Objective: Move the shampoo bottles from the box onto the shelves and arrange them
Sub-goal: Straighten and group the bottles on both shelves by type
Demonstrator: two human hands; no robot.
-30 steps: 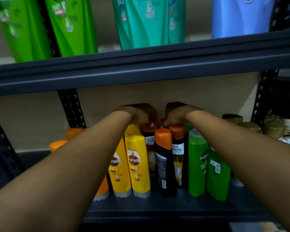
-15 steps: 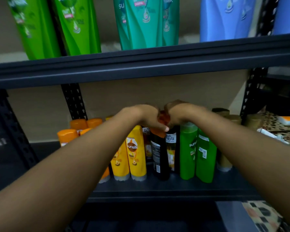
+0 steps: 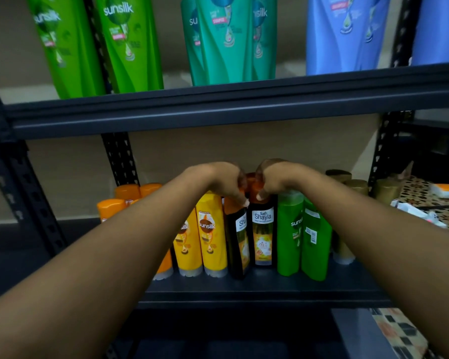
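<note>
Head view shows both forearms reaching into the lower shelf (image 3: 257, 286) of a dark metal rack. The left hand (image 3: 219, 181) curls its grip over the orange cap of the left Safi Shayla bottle (image 3: 237, 239). The right hand (image 3: 272, 178) clamps its grip on the orange cap of the right Safi Shayla bottle (image 3: 262, 234). Both bottles stand upright, touching side by side, at the centre of the row.

Holding at the caps appears deliberate: bottle bodies are packed against their neighbours, so only the tops are accessible. The right bottle faces label-forward; the left one is turned slightly, its label partly hidden. Judged from this, the step in hand is squaring and aligning the pair, not carrying.

At 9 o'clock of the pair stand two yellow Sunsilk bottles (image 3: 211, 237), then orange bottles (image 3: 112, 207) partly behind the left forearm. At 3 o'clock stand two green Sunsilk bottles (image 3: 303, 237), then gold-capped bottles (image 3: 357, 186) toward the back. Grouping is by colour and brand.

At 12 o'clock, the upper shelf (image 3: 231, 104) carries large green bottles (image 3: 125, 42), teal bottles (image 3: 228, 40) and blue bottles (image 3: 345, 32).

No box is visible in view. Risk: twisting a cap-held bottle may tip adjacent bottles.
</note>
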